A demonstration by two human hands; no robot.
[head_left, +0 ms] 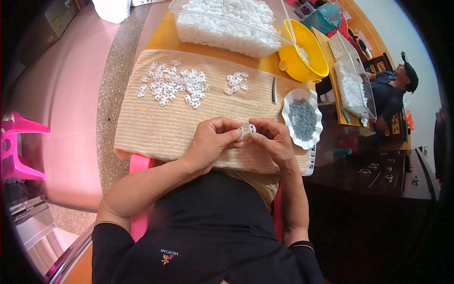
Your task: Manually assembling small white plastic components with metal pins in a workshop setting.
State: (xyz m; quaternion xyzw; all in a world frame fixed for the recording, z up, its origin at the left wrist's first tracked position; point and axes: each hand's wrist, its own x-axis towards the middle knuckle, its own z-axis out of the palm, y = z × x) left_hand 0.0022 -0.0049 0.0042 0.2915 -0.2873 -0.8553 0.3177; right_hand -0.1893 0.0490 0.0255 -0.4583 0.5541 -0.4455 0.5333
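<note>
Close together above the front of the striped beige towel (pixel 189 123), my two hands are both closed in a pinch. My right hand (pixel 273 141) grips a small white plastic piece with two holes (pixel 252 128) between thumb and fingertips. The fingertips of my left hand (pixel 215 141) press together on something tiny beside that piece, too small to make out. Beyond my left hand lies a loose pile of similar white pieces (pixel 175 83). A smaller group of white pieces (pixel 234 83) rests to its right. Slim metal tweezers (pixel 274 90) lie near the towel's right side.
A white scalloped dish (pixel 286 113) of small grey parts (pixel 302 120) sits right of my right hand. Behind the towel stand a clear bin (pixel 227 45) of white pieces and a yellow basin (pixel 312 71). Another person (pixel 390 90) sits at right; a pink stool (pixel 21 146) stands at left.
</note>
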